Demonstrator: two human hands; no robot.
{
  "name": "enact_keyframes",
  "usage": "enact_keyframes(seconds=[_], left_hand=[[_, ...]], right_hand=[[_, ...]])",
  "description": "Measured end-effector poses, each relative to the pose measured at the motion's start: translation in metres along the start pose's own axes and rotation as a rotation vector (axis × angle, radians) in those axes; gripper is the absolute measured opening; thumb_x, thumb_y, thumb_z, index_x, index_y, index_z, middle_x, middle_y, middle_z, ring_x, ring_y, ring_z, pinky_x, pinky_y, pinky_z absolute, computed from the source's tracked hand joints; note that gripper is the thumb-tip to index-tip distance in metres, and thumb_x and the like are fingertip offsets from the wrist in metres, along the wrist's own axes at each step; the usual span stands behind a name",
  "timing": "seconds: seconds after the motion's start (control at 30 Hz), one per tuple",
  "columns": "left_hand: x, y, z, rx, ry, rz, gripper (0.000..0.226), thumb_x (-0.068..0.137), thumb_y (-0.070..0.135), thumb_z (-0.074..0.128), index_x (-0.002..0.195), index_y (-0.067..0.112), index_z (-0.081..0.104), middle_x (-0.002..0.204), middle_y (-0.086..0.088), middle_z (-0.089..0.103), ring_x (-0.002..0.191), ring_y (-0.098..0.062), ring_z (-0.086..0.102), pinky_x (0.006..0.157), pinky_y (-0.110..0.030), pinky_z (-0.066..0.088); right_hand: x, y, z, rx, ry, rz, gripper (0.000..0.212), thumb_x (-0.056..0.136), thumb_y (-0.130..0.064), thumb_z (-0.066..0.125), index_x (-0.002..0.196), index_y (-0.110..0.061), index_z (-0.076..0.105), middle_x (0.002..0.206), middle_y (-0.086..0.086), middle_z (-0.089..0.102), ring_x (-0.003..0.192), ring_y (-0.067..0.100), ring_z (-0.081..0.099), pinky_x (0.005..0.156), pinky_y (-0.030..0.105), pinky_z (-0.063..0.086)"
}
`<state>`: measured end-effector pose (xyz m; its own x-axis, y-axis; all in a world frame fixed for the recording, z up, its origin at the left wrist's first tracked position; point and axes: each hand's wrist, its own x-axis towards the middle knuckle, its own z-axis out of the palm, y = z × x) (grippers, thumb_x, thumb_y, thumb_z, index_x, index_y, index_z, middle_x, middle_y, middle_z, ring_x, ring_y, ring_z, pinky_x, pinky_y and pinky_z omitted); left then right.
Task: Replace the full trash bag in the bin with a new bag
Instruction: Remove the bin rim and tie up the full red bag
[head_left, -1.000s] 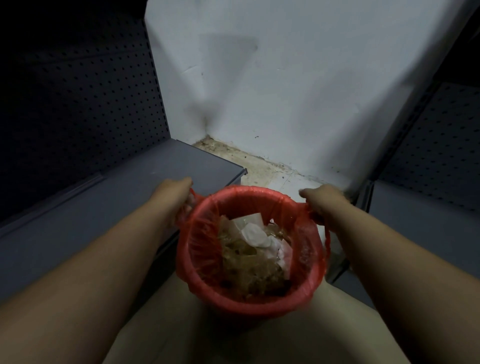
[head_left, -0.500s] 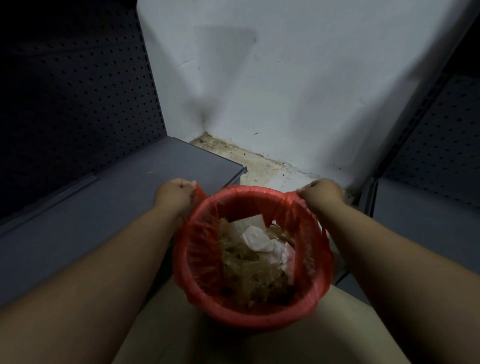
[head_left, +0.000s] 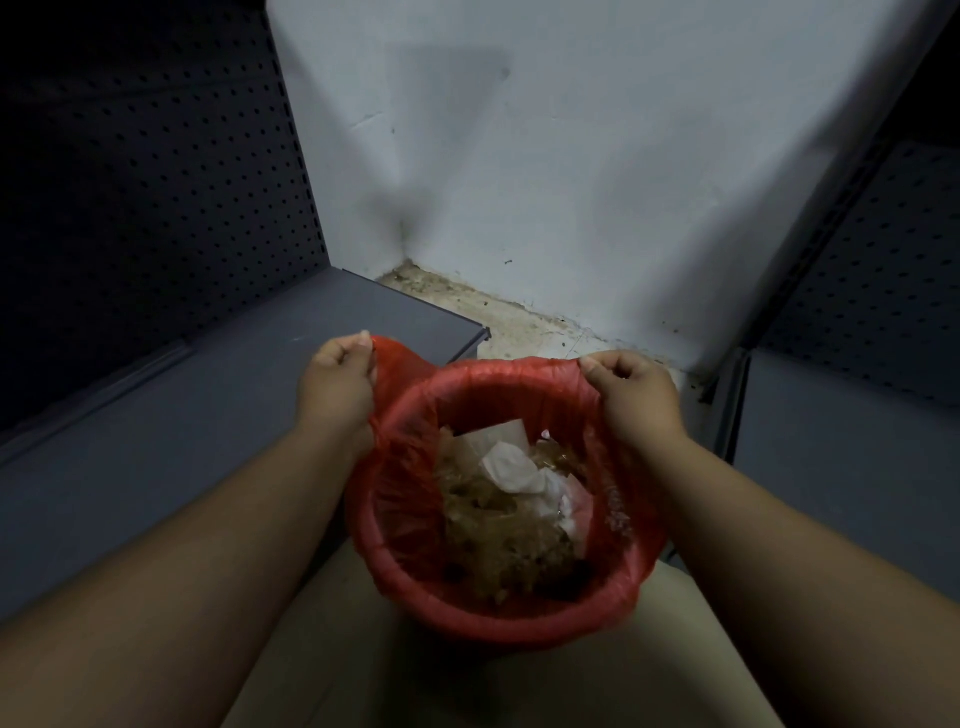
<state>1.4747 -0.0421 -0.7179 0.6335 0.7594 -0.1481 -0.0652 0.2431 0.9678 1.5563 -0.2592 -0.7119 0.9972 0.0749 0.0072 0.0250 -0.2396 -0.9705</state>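
A round bin (head_left: 498, 621) stands on the floor below me, lined with a red trash bag (head_left: 410, 499). Brown scraps and crumpled white paper (head_left: 511, 467) fill the bag. My left hand (head_left: 337, 384) is closed on the bag's edge at the far left of the rim and holds it lifted off the bin. My right hand (head_left: 631, 395) pinches the bag's edge at the far right of the rim. The bin's own wall is hidden under the bag.
A low grey shelf (head_left: 171, 447) with a dark perforated back panel (head_left: 150, 182) runs along the left. Another grey shelf (head_left: 852, 457) sits at the right. A white wall (head_left: 597, 171) rises behind, with a dirty strip of floor (head_left: 498, 322) at its foot.
Both hands have taken hold of the bag's edge and raised it. On the left the red plastic has come off the rim and stands up in a peak.
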Motion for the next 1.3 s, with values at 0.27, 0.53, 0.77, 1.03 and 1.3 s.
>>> enact_keyframes(seconds=[0.27, 0.53, 0.77, 1.03, 1.3], left_hand=[[-0.019, 0.024, -0.015, -0.062, -0.103, 0.084, 0.027, 0.097, 0.020, 0.044, 0.070, 0.019, 0.049, 0.040, 0.012, 0.044, 0.034, 0.001, 0.036, 0.038, -0.012, 0.034], [-0.054, 0.038, -0.049, 0.505, -0.278, -0.015, 0.019, 0.084, 0.018, 0.064, 0.099, 0.011, 0.055, 0.075, -0.002, 0.063, 0.054, -0.005, 0.057, 0.053, -0.020, 0.045], [-0.073, 0.042, -0.070, 0.833, -0.406, -0.248, 0.013, 0.085, 0.027, 0.063, 0.084, 0.014, 0.061, 0.077, -0.008, 0.065, 0.068, -0.019, 0.056, 0.060, -0.023, 0.042], [-0.073, 0.036, -0.073, 1.038, -0.384, -0.197, 0.027, 0.092, 0.015, 0.053, 0.069, 0.004, 0.059, 0.065, -0.012, 0.062, 0.053, -0.017, 0.059, 0.048, -0.023, 0.049], [-0.076, 0.059, -0.075, 0.999, -0.595, -0.258, 0.023, 0.092, 0.013, 0.052, 0.074, 0.006, 0.063, 0.056, -0.003, 0.066, 0.042, -0.005, 0.061, 0.042, -0.014, 0.048]], right_hand=[[0.008, -0.001, -0.021, -0.066, -0.126, 0.032, 0.021, 0.082, -0.012, 0.069, 0.063, -0.018, 0.064, 0.060, -0.001, 0.059, 0.056, 0.015, 0.050, 0.067, 0.036, 0.042], [-0.008, -0.035, -0.064, -0.728, -0.570, 0.264, 0.055, 0.079, -0.043, 0.070, 0.111, 0.000, 0.060, 0.096, 0.010, 0.067, 0.073, 0.020, 0.062, 0.063, 0.027, 0.053], [-0.028, -0.034, -0.080, -0.828, -0.802, 0.440, 0.034, 0.070, -0.038, 0.079, 0.081, -0.007, 0.069, 0.058, -0.002, 0.070, 0.064, 0.015, 0.063, 0.061, 0.024, 0.052], [-0.041, -0.044, -0.084, -0.796, -0.962, 0.441, 0.005, 0.080, -0.015, 0.072, 0.079, -0.014, 0.068, 0.066, -0.003, 0.073, 0.064, 0.007, 0.068, 0.057, 0.017, 0.053], [-0.049, -0.065, -0.085, -0.531, -1.073, 0.454, 0.007, 0.084, -0.004, 0.062, 0.085, -0.009, 0.067, 0.062, 0.002, 0.074, 0.055, 0.007, 0.070, 0.054, 0.016, 0.056]])
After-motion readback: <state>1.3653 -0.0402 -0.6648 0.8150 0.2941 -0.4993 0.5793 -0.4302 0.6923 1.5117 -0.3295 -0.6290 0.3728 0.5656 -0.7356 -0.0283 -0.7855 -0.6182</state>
